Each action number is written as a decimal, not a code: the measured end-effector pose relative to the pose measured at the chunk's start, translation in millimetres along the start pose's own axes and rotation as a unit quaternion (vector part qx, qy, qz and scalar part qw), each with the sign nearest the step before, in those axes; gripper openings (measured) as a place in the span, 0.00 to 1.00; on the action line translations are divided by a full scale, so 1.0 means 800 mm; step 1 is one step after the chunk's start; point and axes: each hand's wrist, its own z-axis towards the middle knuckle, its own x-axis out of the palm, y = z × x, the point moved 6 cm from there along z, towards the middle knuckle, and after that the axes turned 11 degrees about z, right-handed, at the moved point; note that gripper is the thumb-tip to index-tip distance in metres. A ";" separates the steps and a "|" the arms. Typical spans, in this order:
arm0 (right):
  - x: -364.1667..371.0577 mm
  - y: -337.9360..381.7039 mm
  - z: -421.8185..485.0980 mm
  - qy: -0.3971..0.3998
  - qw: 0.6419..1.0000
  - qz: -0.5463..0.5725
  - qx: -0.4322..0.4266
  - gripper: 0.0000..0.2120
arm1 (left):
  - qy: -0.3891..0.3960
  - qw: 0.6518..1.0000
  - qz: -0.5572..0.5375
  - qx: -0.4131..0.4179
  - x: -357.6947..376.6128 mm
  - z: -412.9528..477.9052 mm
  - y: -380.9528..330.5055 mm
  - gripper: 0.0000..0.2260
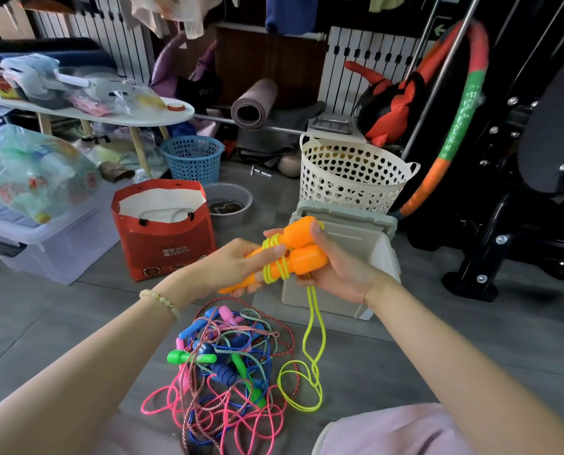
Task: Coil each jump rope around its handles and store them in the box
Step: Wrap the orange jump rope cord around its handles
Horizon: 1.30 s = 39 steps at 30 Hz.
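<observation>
From the head camera: two smooth orange plastic handles [302,254] lie side by side in both hands. The left hand [231,267] grips their narrow ends and the right hand [339,272] curls round the bulbous ends. Glossy yellow cord [316,323] wraps them in several turns, and the rest hangs to the grey tiled floor [421,356]. One tangled heap of pink, blue and green ropes [228,366] lies below, too knotted to count. One pale plastic box [369,238] stands just behind, with bare floor to its right.

Two hands [233,269] [338,274], two orange handles [298,237] [306,260], two baskets [192,159] [349,178], one red bag [165,249], one grey box [323,303]
</observation>
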 end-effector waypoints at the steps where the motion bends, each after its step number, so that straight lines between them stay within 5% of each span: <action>1: -0.001 -0.002 0.000 -0.009 1.000 -0.014 -0.002 0.34 | -0.008 1.000 -0.005 -0.010 -0.001 0.000 0.002 0.25; 6: -0.018 -0.010 0.002 -0.163 0.979 -0.107 -0.067 0.07 | -0.064 0.995 -0.045 -0.060 -0.008 0.007 0.012 0.28; 18: -0.036 -0.012 0.011 -0.251 0.945 -0.189 -0.088 0.16 | -0.078 0.992 -0.100 0.009 -0.006 0.011 0.003 0.11; 24: -0.025 -0.039 0.025 -0.199 0.951 -0.230 -0.061 0.08 | -0.194 0.974 -0.111 -0.028 -0.029 0.016 0.017 0.07; 28: -0.035 -0.030 0.024 -0.243 0.898 -0.366 -0.022 0.13 | -0.216 0.969 -0.112 -0.037 -0.037 0.017 0.027 0.06; 30: -0.033 -0.031 0.024 -0.254 0.920 -0.299 0.003 0.16 | -0.222 0.966 -0.125 -0.037 -0.036 0.019 0.027 0.08; 32: -0.026 -0.037 0.026 -0.251 0.963 -0.102 0.013 0.16 | -0.229 0.963 -0.137 -0.036 -0.035 0.020 0.026 0.10; 34: -0.025 -0.033 0.025 -0.254 0.967 0.019 0.005 0.12 | -0.236 0.960 -0.148 -0.034 -0.037 0.020 0.025 0.10; 39: -0.028 -0.033 0.019 -0.258 0.962 -0.093 0.014 0.12 | -0.248 0.957 -0.148 -0.029 -0.037 0.021 0.026 0.10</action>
